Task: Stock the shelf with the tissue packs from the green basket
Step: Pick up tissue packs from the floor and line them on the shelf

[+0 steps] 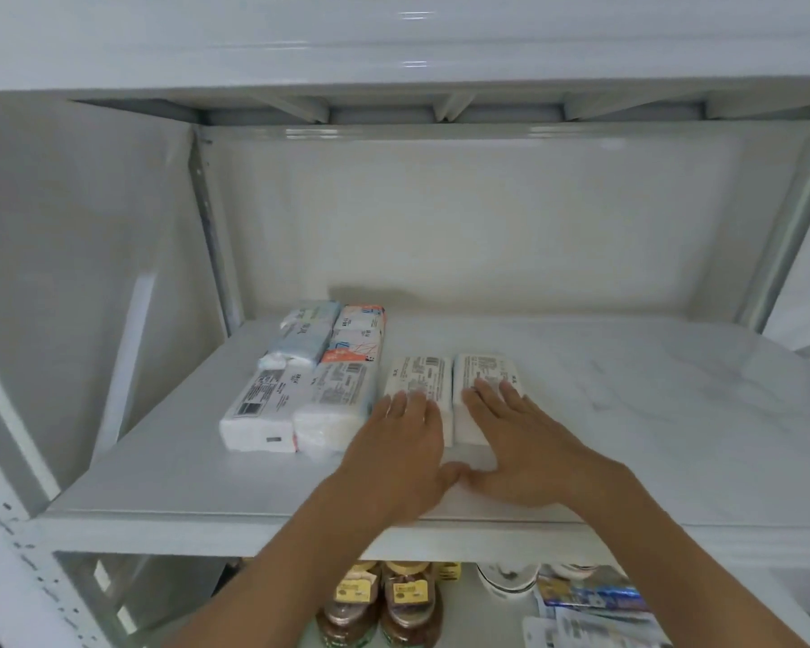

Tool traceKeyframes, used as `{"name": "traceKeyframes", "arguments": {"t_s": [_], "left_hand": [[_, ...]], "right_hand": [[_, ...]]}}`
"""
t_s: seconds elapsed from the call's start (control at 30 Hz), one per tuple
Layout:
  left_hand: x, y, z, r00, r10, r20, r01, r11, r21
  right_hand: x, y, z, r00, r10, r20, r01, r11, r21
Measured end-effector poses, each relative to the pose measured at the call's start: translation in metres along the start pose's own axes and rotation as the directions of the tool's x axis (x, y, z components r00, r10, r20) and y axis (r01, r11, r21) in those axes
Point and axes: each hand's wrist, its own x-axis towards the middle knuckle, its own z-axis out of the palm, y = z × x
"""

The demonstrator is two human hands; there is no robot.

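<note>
On the lower level, two brown-filled jars (384, 610) with yellow labels are seen side by side at near centre; white bowls (506, 579) are set to their right; blue-and-white flat packets (590, 600) are laid further right, near the edge.

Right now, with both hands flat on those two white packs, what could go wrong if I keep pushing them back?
1. The left hand and right hand lie flat on the two white tissue packs, holding neither; uneven pressure could skew them out of line.
2. The left pack sits close beside the clear-wrapped pack; drifting sideways could nudge that row.
3. The white shelf looks glossy, so packs may slide further than intended.
</note>
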Motion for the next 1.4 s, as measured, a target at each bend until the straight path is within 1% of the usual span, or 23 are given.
{"name": "traceKeyframes", "arguments": {"t_s": [0.1,0.3,0.53,0.77,0.87,1.07,1.23,1.4], "left_hand": [[0.03,-0.013,0.0,0.999,-0.027,0.044,0.027,1.0,-0.002],[0.07,-0.025,0.0,0.984,-0.134,0.119,0.133,0.991,0.024],[0.099,-0.037,0.005,0.965,-0.211,0.158,0.201,0.976,0.081],[0.117,-0.043,0.004,0.947,-0.235,0.218,0.226,0.972,0.065],[0.125,-0.047,0.005,0.948,-0.234,0.217,0.229,0.972,0.048],[0.136,-0.05,0.008,0.945,-0.238,0.225,0.237,0.971,0.033],[0.148,-0.055,0.012,0.94,-0.249,0.232,0.254,0.967,0.008],[0.164,-0.056,0.019,0.937,-0.268,0.224,0.267,0.963,0.035]], "right_hand": [[0.026,0.003,-0.002,1.0,0.02,-0.004,-0.02,1.0,0.014],[0.07,0.008,0.001,0.997,0.033,-0.075,-0.031,0.999,0.026],[0.106,0.02,0.009,0.992,0.032,-0.126,-0.026,0.999,0.044],[0.128,0.029,0.015,0.987,0.03,-0.158,-0.019,0.998,0.066],[0.137,0.031,0.016,0.985,0.03,-0.17,-0.02,0.998,0.058],[0.153,0.038,0.013,0.988,0.009,-0.151,-0.004,0.999,0.033],[0.165,0.044,0.011,0.99,0.005,-0.143,0.004,0.998,0.064],[0.175,0.05,0.009,0.993,-0.002,-0.118,0.01,0.997,0.073]]}}
